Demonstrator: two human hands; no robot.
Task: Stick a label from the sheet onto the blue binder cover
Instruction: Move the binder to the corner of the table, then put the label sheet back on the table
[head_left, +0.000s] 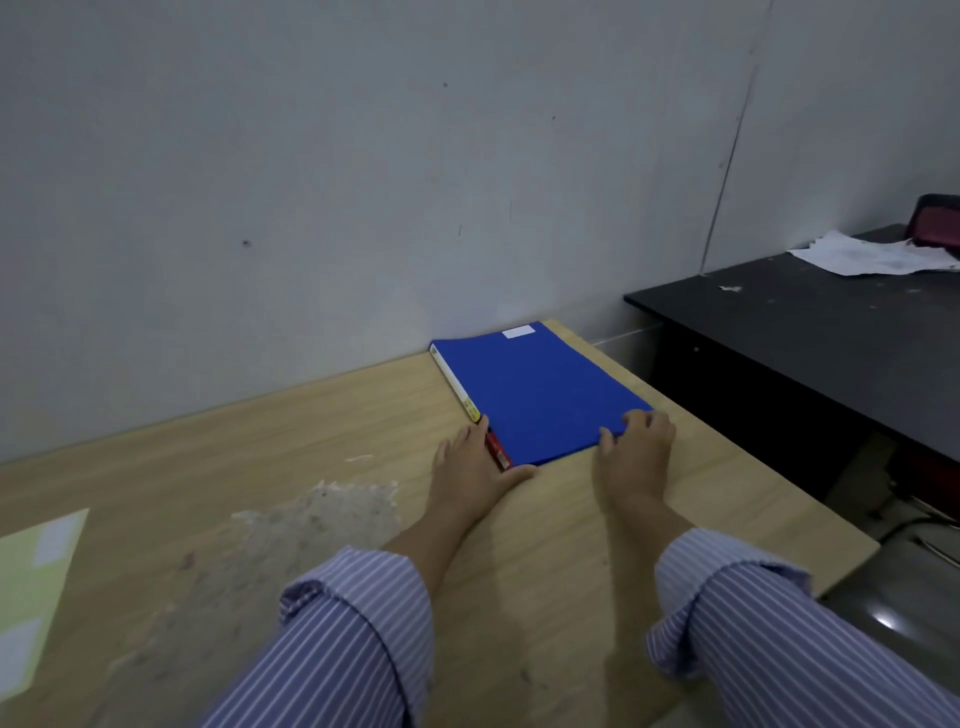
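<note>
Head view: blue binder (540, 395) flat on the wooden bench (322, 415), pushed toward the far right corner against the grey wall (311, 182), cover facing up, spine with white and yellow markings along its left side. White label (518, 331) already stuck on the cover near the far edge. Left hand (475, 462) laid flat at the near left corner of the binder, fingers spread, thumb along the near edge by a red strip — open grip, holding nothing. Right hand (636, 452) at the near right corner, fingertips (636, 418) curled onto the cover edge, pressing rather than pinching; grip loose, nothing held in it. Striped sleeves rolled back on both forearms. Label sheet (31, 587), pale yellow with white labels, at the left edge of the bench, well apart from the binder. Rough worn patch (291, 540) in the bench surface between sheet and hands. Off to the right — dark bench (810, 332) with crumpled white paper (872, 254) on top
</note>
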